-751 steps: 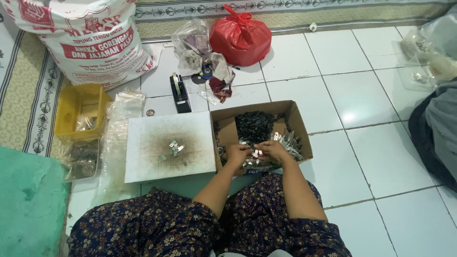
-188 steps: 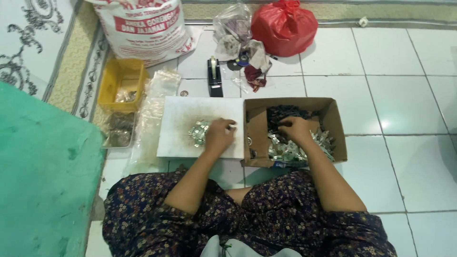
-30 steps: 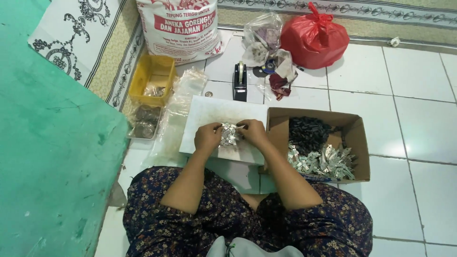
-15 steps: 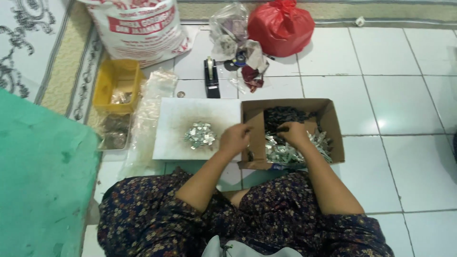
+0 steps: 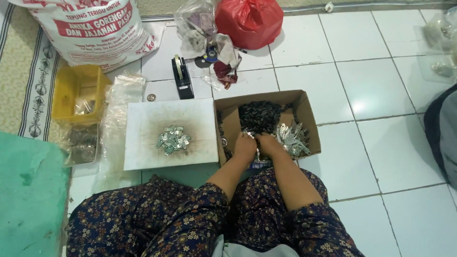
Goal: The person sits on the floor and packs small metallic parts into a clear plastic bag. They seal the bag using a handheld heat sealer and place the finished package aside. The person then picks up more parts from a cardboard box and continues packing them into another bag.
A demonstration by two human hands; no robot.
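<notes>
Small silvery metal pieces (image 5: 291, 137) lie heaped along the right wall of the open brown cardboard box (image 5: 307, 112), beside a pile of small black parts (image 5: 259, 115). Both the left hand (image 5: 245, 146) and the right hand (image 5: 267, 143) are down inside, near its front edge, fingers curled; whether they clasp anything I cannot tell. Best to gather few pieces, keeping them flat.

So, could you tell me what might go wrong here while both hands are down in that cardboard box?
The left hand and right hand dig among thin silvery metal pieces in the brown cardboard box; edges could nick fingers. The small metal pile lies loose on the flat white board and could scatter if bumped.
</notes>
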